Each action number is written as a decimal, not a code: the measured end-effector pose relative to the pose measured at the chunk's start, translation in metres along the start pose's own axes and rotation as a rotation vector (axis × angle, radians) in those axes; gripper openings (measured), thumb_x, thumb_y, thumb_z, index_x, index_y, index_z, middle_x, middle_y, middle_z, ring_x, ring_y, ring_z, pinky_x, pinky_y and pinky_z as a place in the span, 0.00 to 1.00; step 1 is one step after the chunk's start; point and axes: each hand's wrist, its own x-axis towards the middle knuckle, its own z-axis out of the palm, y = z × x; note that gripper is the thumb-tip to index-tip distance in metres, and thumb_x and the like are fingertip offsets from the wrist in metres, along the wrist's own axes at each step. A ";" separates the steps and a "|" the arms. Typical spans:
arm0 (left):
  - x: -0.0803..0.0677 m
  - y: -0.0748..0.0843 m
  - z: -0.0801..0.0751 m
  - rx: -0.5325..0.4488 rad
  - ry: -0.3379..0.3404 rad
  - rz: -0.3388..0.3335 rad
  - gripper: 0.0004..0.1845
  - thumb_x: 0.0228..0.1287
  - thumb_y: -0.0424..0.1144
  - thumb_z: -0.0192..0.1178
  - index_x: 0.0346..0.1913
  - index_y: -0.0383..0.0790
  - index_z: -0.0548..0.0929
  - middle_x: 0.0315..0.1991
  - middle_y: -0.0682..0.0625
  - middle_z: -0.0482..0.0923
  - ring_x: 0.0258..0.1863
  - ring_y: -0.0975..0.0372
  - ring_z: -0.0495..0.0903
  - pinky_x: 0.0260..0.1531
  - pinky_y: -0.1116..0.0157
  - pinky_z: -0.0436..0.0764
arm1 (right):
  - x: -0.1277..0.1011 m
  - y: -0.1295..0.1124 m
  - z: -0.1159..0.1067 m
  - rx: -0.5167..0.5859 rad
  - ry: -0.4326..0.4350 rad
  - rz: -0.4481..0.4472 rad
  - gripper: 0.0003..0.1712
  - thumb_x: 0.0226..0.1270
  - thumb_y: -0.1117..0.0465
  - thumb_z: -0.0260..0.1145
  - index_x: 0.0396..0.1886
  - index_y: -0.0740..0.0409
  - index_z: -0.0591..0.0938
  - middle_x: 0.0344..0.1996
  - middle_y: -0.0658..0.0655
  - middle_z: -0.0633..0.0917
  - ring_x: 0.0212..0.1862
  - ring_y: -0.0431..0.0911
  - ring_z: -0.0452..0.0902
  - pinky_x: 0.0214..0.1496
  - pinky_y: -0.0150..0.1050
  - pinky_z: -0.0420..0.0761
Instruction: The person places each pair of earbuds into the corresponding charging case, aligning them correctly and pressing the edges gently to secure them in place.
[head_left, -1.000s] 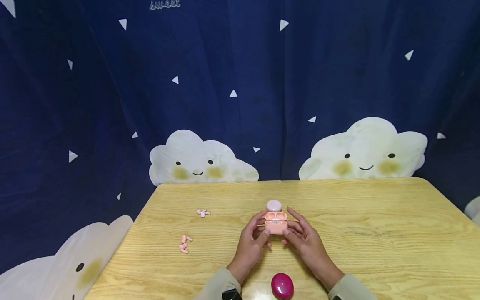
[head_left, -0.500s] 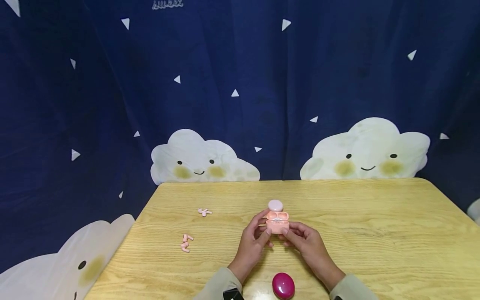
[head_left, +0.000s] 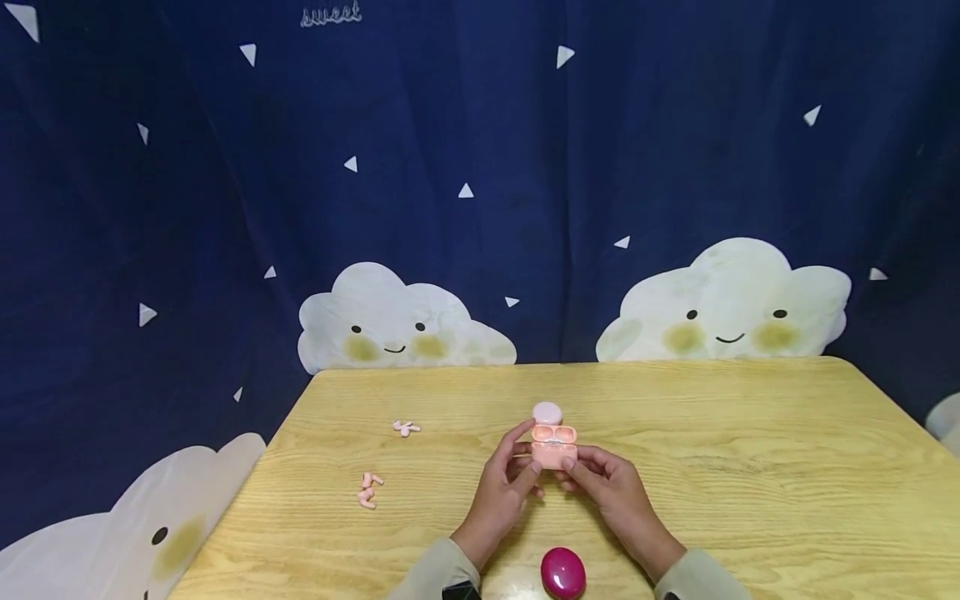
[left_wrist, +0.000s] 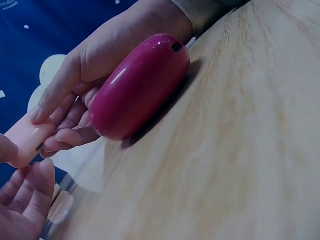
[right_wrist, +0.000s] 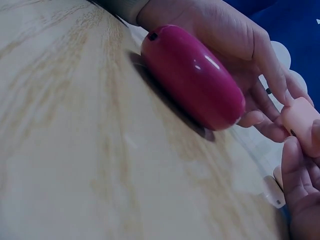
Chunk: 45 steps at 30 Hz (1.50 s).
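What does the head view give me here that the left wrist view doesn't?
Only the head view shows the peach earbud case open with its lid up, the round pale pink case behind it, two clusters of loose pink earbuds on the table, and the cloud curtain. Only the left wrist view shows the small port on the end of the magenta case. Both show the left hand and right hand gripping the peach case, with the magenta case lying closed nearer the person.
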 end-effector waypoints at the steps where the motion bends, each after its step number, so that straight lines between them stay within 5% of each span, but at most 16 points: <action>1: -0.001 0.001 -0.002 0.009 0.006 0.000 0.29 0.68 0.29 0.55 0.70 0.46 0.65 0.52 0.39 0.72 0.45 0.52 0.76 0.31 0.59 0.84 | 0.000 0.000 0.001 0.002 -0.005 0.001 0.18 0.66 0.68 0.64 0.51 0.76 0.77 0.37 0.67 0.85 0.38 0.50 0.85 0.42 0.40 0.84; 11: -0.006 0.021 -0.037 0.158 0.071 -0.089 0.29 0.63 0.19 0.47 0.66 0.38 0.69 0.49 0.30 0.73 0.45 0.40 0.77 0.32 0.50 0.83 | -0.001 -0.002 0.004 -0.028 -0.023 0.037 0.18 0.65 0.68 0.65 0.51 0.75 0.77 0.39 0.66 0.84 0.39 0.52 0.85 0.44 0.41 0.83; 21: -0.005 0.041 -0.083 0.389 0.079 -0.150 0.20 0.65 0.29 0.55 0.60 0.37 0.74 0.40 0.42 0.74 0.33 0.59 0.72 0.26 0.61 0.79 | -0.002 -0.002 -0.003 -0.011 0.012 0.034 0.17 0.65 0.71 0.64 0.51 0.76 0.76 0.38 0.66 0.84 0.37 0.53 0.85 0.43 0.41 0.84; 34: -0.024 0.071 -0.141 0.799 0.173 -0.166 0.13 0.62 0.32 0.63 0.50 0.41 0.81 0.30 0.51 0.76 0.29 0.60 0.74 0.25 0.64 0.73 | -0.001 0.000 0.001 -0.007 -0.022 0.016 0.18 0.65 0.70 0.64 0.51 0.77 0.76 0.39 0.67 0.84 0.37 0.51 0.85 0.42 0.41 0.84; 40: -0.031 0.080 -0.159 0.885 0.132 -0.217 0.12 0.63 0.31 0.62 0.49 0.41 0.80 0.28 0.50 0.74 0.23 0.61 0.73 0.17 0.64 0.76 | -0.001 -0.002 0.001 -0.012 -0.030 0.021 0.18 0.65 0.70 0.64 0.52 0.77 0.76 0.39 0.67 0.84 0.38 0.54 0.85 0.43 0.41 0.83; 45: -0.033 0.086 -0.170 1.000 0.103 -0.255 0.09 0.62 0.31 0.63 0.45 0.38 0.79 0.27 0.50 0.74 0.21 0.62 0.72 0.21 0.64 0.72 | -0.001 -0.002 0.001 -0.017 -0.019 0.035 0.18 0.65 0.70 0.64 0.52 0.76 0.76 0.39 0.67 0.84 0.38 0.54 0.85 0.43 0.41 0.84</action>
